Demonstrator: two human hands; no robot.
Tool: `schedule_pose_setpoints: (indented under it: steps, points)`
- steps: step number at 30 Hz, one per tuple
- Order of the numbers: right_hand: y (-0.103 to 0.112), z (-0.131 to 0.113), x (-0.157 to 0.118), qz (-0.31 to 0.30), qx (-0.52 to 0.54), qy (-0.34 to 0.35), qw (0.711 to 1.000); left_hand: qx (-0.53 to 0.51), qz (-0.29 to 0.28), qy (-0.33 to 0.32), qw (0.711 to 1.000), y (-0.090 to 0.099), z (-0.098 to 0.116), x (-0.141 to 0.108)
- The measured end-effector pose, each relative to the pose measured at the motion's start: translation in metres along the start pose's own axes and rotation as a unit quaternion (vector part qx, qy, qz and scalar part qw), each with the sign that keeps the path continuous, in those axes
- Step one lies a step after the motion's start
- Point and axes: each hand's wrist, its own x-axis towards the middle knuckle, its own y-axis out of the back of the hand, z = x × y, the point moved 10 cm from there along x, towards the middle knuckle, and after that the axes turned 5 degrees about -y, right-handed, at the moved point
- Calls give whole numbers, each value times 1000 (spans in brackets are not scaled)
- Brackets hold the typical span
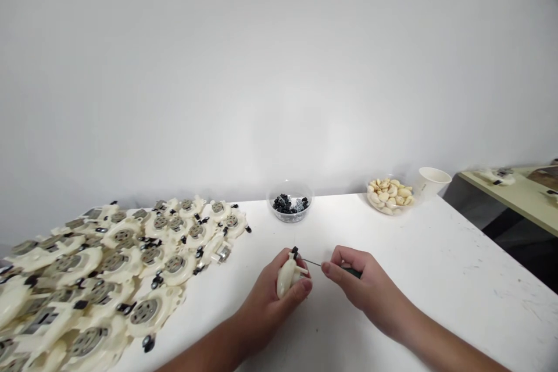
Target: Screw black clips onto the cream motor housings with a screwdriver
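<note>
My left hand point(279, 302) is wrapped round a cream plastic part point(286, 276) with a small black piece point(294, 251) at its top. In my right hand point(355, 279) is a screwdriver point(354, 272) with a dark green handle, mostly hidden by the fingers. Its thin shaft points left, and the tip is at or very near the black piece; contact cannot be made out. Both hands are above the white table point(331, 331), near its front.
Many cream assemblies with grey metal discs point(174, 264) cover the table's left side. Against the wall stand a clear bowl point(291, 217) of small black and silvery parts, a clear bowl of cream pieces point(390, 195) and a paper cup point(433, 181). Another table point(518, 195) is at right.
</note>
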Motion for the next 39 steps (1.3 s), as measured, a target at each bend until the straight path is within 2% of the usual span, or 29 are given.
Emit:
schedule_pose_setpoints:
  steps: [2, 5, 12, 15, 22, 26, 28, 30, 35, 39]
  points:
    - [1, -1, 0, 7, -9, 4, 1000, -1, 7, -2, 1000, 1, 0, 0]
    - [5, -10, -1, 36, -85, 48, 995, -10, 17, 0, 1000, 2, -3, 1]
    - [7, -36, -11, 85, -274, 188, 939, -46, 38, 26, 998, 6, -16, 2]
    - [6, -43, -17, 90, -326, 243, 909, -47, 38, 28, 998, 6, -16, 2]
    - [-7, -55, -30, 88, -438, 361, 819, -31, 40, 33, 998, 7, -15, 2]
    - [-10, -60, -35, 119, -488, 396, 769, -33, 27, 33, 999, 6, -14, 3]
    - [-10, -61, -36, 129, -503, 401, 755, -32, 27, 33, 999, 6, -13, 3]
    - [-12, -61, -38, 124, -502, 402, 756, -26, 28, 29, 999, 6, -12, 3]
    - [-15, -58, -39, 98, -473, 386, 786, -26, 4, -1, 1000, 0, -11, 1]
    - [-8, -53, -33, 100, -414, 333, 841, -27, -13, -16, 999, -2, -6, -1]
